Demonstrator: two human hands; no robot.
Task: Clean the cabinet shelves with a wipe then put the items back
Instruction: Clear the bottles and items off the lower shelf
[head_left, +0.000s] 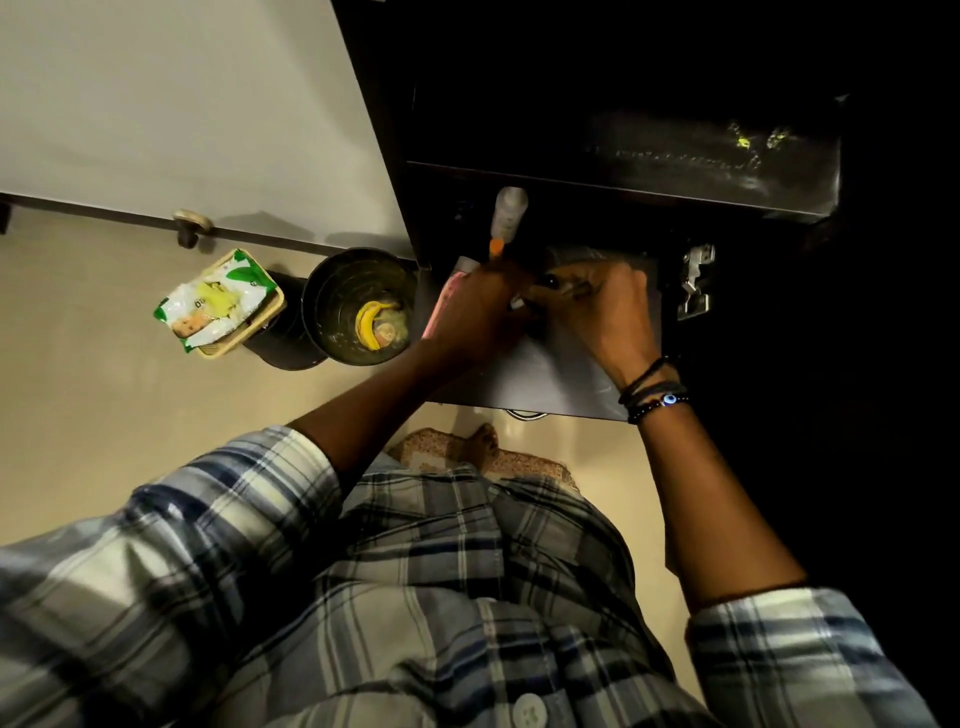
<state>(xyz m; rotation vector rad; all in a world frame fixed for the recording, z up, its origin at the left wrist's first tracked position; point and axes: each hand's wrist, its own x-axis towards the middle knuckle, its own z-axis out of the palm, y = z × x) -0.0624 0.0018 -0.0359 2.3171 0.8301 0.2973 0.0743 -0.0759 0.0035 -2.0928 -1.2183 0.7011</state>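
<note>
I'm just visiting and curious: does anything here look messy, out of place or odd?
Mostly the floor: a wipes packet lies tilted on a small tray, overhanging its edge, beside an open bin holding a banana peel. Both hands work on the shelf; what they hold is unclear.

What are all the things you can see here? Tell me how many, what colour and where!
Wipes pack: one, green and white, on a small tan tray left of the bin.
Bin: one, dark, on the floor beside the cabinet.
Banana peel: one, yellow, inside the bin.
Bottle: one, whitish, on the shelf behind the hands.
Pink item: one, under the left hand; what it is I cannot tell.
Cabinet: one, dark, open.
Hinge: one, silver, right edge.
Left hand: on the shelf, fingers curled.
Right hand: on the shelf, dark bracelets at the wrist.
</note>
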